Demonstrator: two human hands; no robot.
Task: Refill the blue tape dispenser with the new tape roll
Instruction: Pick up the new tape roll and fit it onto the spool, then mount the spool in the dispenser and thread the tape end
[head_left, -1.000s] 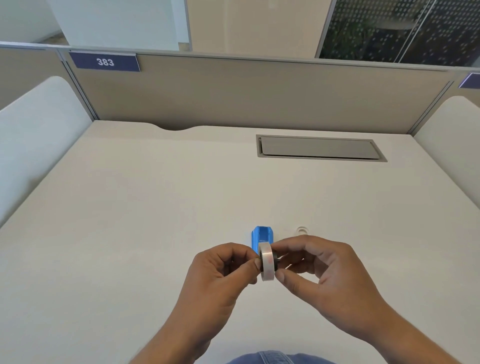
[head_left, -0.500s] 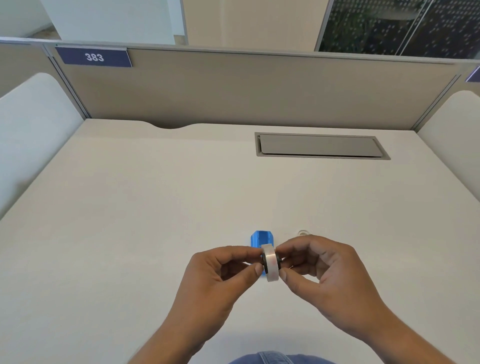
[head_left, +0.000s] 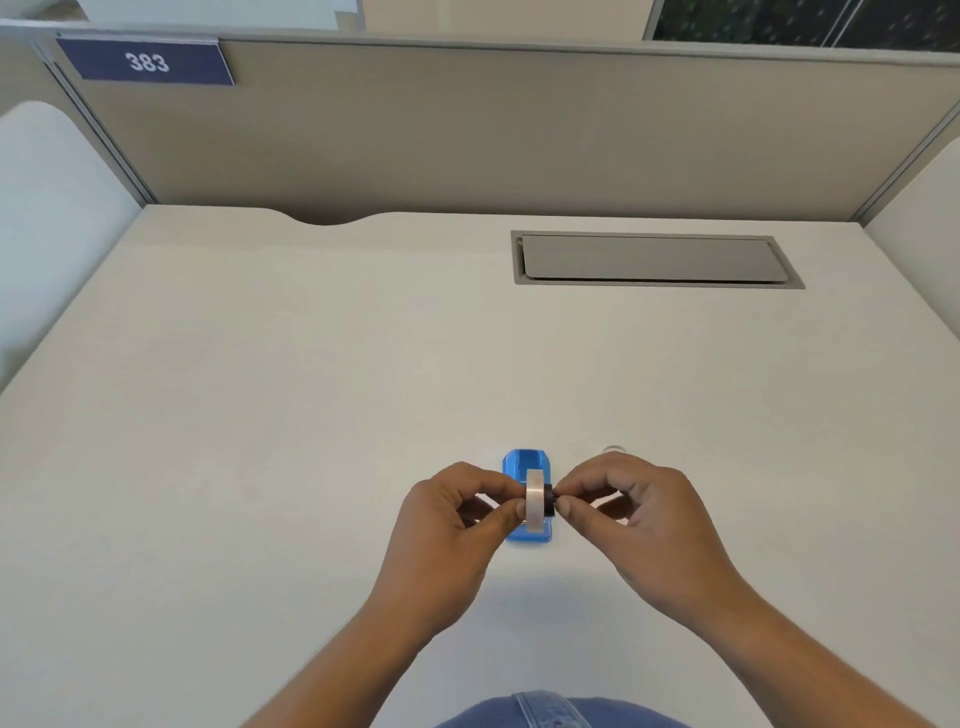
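Note:
The blue tape dispenser lies on the desk near its front middle, lengthwise away from me. A white tape roll on a black hub is held edge-on right over the dispenser's body. My left hand pinches the roll's left side with thumb and forefinger. My right hand pinches the black hub on the roll's right side. Whether the roll rests in the dispenser or hangs just above it I cannot tell.
A small clear ring-like object lies on the desk just behind my right hand. A grey cable hatch is set into the desk at the back right. Partition walls close the desk on three sides.
Both hands have carried the tape roll forward and down, from in front of the dispenser to directly over its body. The head camera tilted down a little.

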